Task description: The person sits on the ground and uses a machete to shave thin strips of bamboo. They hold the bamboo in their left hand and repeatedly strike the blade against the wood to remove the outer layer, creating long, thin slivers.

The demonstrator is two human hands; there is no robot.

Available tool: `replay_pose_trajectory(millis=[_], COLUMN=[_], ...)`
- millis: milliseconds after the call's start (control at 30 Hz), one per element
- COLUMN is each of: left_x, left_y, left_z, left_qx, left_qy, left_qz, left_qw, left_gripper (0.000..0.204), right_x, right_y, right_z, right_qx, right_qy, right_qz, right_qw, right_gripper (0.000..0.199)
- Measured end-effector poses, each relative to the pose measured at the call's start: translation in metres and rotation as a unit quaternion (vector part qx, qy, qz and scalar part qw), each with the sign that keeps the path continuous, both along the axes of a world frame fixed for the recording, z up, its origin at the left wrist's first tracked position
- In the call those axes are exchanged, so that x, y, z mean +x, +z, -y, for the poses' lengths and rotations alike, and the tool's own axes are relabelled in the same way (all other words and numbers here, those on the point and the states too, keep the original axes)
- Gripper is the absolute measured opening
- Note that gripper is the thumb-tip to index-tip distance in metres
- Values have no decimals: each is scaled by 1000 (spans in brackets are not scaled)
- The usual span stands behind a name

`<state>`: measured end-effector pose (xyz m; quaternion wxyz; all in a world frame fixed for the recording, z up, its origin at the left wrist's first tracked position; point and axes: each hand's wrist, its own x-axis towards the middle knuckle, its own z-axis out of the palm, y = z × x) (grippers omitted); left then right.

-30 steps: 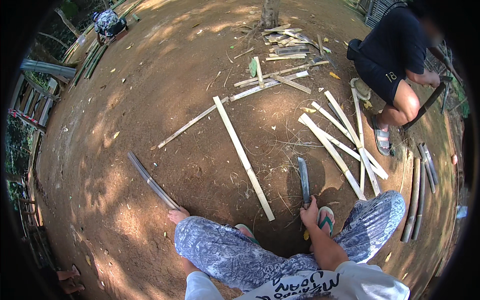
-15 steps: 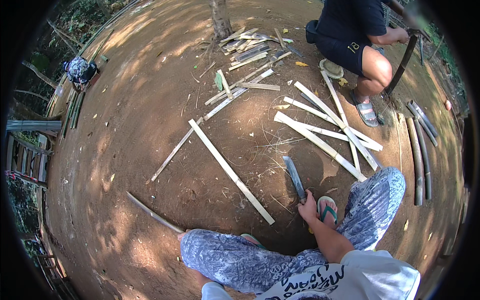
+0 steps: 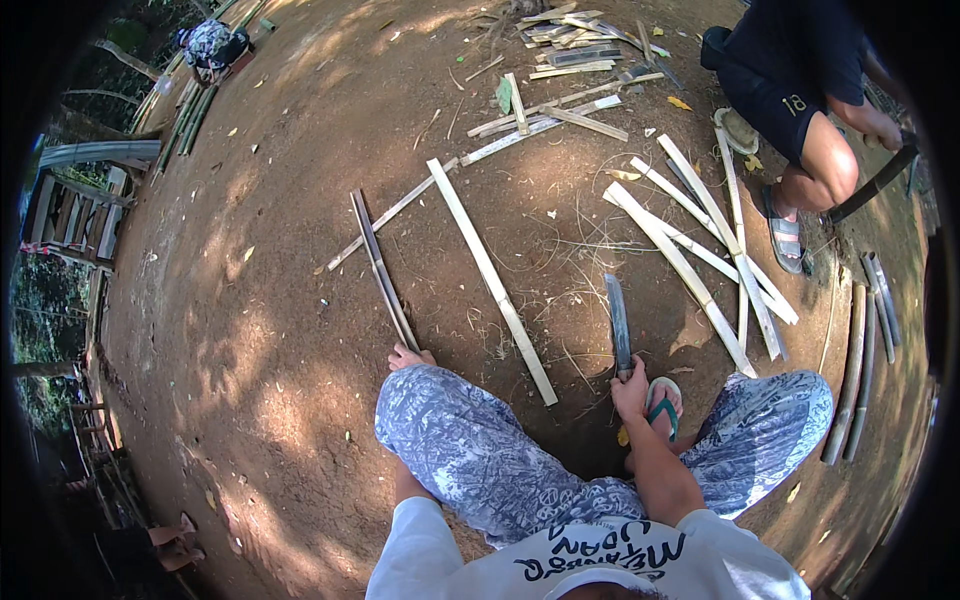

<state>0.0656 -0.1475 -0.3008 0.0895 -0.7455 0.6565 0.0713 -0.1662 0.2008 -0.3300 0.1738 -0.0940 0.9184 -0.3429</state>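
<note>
Since a second before, the left hand [image 3: 410, 356] had drawn a dark, narrow bamboo strip [image 3: 382, 268] in across the dirt, so that the strip now ran straight up from the squatting person's left knee instead of lying slanted off to the left. That hand rested on the strip's near end, fingers closed over it. The right hand [image 3: 630, 390] stayed clenched round the handle of a long-bladed knife [image 3: 619, 325], whose blade pointed away over the ground just beside a green-strapped sandal [image 3: 662, 405]. Between the two hands lay a long pale bamboo slat [image 3: 492, 278], running diagonally from near the right knee toward a scatter of split bamboo pieces [image 3: 570, 60] farther off. More pale slats [image 3: 700, 260] crossed one another to the right, and darker strips [image 3: 865, 370] lay in a row at the far right. A second person [image 3: 800, 90] in dark clothes squatted at upper right, holding a dark tool. No packages or signs were visible on the ground; a patterned bundle [image 3: 212, 42] sat at the upper left edge.
</note>
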Motion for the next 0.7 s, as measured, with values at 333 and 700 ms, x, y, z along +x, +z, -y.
replay_pose_trajectory(millis=[333, 700], left_x=[31, 33], left_y=[-76, -50], left_z=[6, -5], left_qx=[-44, -28], left_qy=[63, 36], left_qz=[-53, -36], left_qw=[996, 998], left_gripper=[53, 61], right_x=[-3, -5], right_y=[-7, -20], right_z=[-1, -6], right_qx=[8, 1], right_qy=[1, -14], right_qz=[32, -28], right_qw=[999, 1000], right_gripper=[64, 57])
